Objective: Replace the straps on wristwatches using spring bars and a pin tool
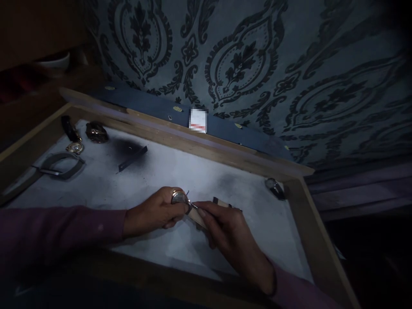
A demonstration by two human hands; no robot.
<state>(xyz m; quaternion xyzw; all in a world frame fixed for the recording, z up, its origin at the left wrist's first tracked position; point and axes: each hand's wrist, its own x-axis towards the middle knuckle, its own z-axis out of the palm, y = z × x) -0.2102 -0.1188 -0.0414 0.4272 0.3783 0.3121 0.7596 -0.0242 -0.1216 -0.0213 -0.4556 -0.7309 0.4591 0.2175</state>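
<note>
My left hand (156,211) is closed around a wristwatch (179,197) with a round, gold-rimmed case, thumb and fingers pinching its edge. In my right hand (230,225) is a slim metal tool (193,205), gripped like a pen. Its tip meets the side of the watch case near my left thumb; the exact contact point is too small to make out. A beige piece (197,218) with dark edges shows below the tool, partly hidden by my right hand; I cannot tell whether it is a strap. Both hands are above the white bottom of a shallow wooden tray (305,214).
At the tray's left are a gold-cased watch (75,147), a dark watch (96,132) and a grey band (62,166). A dark strip (132,159) lies nearby. Another watch (275,189) is at the right wall. A white card (198,120) stands behind the back rim.
</note>
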